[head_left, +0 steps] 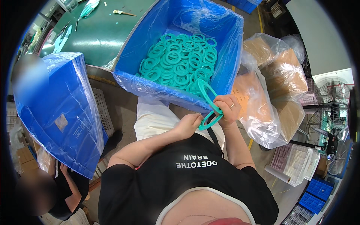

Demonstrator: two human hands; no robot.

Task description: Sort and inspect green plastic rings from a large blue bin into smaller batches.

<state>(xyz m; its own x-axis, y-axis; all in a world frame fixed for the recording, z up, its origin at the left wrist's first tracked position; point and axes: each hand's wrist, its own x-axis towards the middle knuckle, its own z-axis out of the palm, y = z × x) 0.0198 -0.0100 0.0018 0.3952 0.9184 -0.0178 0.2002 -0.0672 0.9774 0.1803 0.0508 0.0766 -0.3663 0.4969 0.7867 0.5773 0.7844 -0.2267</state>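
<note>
Two flat teal rings (pixel 203 88) are in front of my body, just beyond my black shirt. My right hand (pixel 227 109) is closed on both where their edges meet. One ring slants up over the rim of a blue bin (pixel 129 84), and the lower teal ring (pixel 213 124) hangs toward my lap. My left hand (pixel 188 125) is closed in a pinch at the left edge of that lower ring. Its fingertips are partly hidden. Many loose teal rings (pixel 173 57) lie heaped inside the plastic-lined bin.
A green table (pixel 99 35) at the back left carries a brush (pixel 124 13). Left stands another blue bin (pixel 63 108), with a co-worker's arm (pixel 73 189) below it. Plastic-wrapped cardboard boxes (pixel 287 75) are stacked on the right, near fans (pixel 335 157) and a white crate (pixel 300 161).
</note>
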